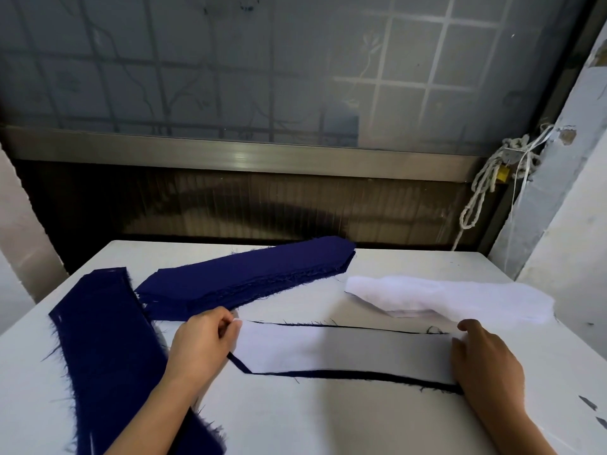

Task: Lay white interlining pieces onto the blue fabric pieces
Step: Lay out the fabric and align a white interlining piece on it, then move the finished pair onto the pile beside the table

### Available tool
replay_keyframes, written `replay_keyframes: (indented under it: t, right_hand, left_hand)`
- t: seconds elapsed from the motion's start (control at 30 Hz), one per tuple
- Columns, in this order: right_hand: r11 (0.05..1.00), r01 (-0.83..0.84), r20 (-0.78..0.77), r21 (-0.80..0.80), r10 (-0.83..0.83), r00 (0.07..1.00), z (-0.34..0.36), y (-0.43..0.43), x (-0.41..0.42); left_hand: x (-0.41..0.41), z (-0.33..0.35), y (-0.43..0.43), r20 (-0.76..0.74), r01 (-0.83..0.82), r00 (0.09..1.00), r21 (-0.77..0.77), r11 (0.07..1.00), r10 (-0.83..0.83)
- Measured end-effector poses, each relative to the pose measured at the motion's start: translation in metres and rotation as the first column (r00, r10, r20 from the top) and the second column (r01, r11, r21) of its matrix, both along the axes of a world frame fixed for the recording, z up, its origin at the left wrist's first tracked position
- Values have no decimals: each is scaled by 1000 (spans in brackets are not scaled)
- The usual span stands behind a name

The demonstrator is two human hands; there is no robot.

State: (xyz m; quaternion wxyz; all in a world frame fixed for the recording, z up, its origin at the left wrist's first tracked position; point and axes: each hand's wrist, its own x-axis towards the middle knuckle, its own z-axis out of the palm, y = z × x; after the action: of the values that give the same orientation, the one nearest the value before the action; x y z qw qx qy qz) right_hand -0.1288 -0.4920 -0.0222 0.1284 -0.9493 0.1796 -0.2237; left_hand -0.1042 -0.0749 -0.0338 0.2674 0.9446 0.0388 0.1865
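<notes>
Sewing wkshop; cut blue fabric stacks (249,277), interlining pile (460,298) on table (328,418).

The blue fabric piece (361,375) lies almost wholly beneath the white interlining piece (345,351). Only narrow dark margins show along its far and near edges and at its left tip. Its right end is covered by the right hand (486,362). The left hand (200,346) pinches the interlining's left end, fingertips mostly curled out of sight. The blue strip (108,339) and both forearms are cut off by the lower picture edge. The layer count of the blue stack (249,277) cannot be resolved. A yellow item (502,174) is half hidden by knotted rope (476,198).
</notes>
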Motion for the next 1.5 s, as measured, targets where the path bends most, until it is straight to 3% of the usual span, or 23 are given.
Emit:
replay_keyframes:
  t: [0.47, 0.73, 0.9, 1.0, 1.07, 1.13, 1.2, 1.37, 1.5]
  right_hand:
    - [1000, 20, 10, -1, -20, 1000, -1, -1, -1]
    - [999, 45, -6, 17, -45, 999, 2, 1, 0]
    - [996, 75, -43, -47, -77, 996, 4, 2, -4]
    - [993, 103, -69, -57, -107, 992, 8, 5, -6]
    - [990, 117, -104, -80, -125, 987, 11, 7, -7]
    - [986, 127, -130, -103, -140, 982, 14, 9, -7]
    - [987, 130, -118, -99, -141, 983, 15, 10, -7]
    - [984, 136, -150, -116, -153, 977, 16, 10, -5]
    - [982, 125, -173, -141, -149, 974, 16, 9, -4]
  left_hand:
    - [-3, 3, -4, 5, 17, 1000, 64, 998, -17]
    - [-7, 8, -6, 18, -52, 999, 148, 988, 50]
    - [-8, 15, -1, 134, -128, 987, 323, 938, 88]
    - [8, 32, 19, 211, -232, 963, 315, 920, 170]
    - [24, 46, 39, 148, -327, 944, 277, 904, 296]
    - [39, 54, 58, -13, -367, 923, 267, 891, 384]
    - [49, 57, 71, -149, -361, 902, 257, 897, 405]
    - [62, 56, 77, -253, -356, 878, 224, 907, 407]
    - [64, 60, 68, -275, -280, 858, 457, 845, 433]
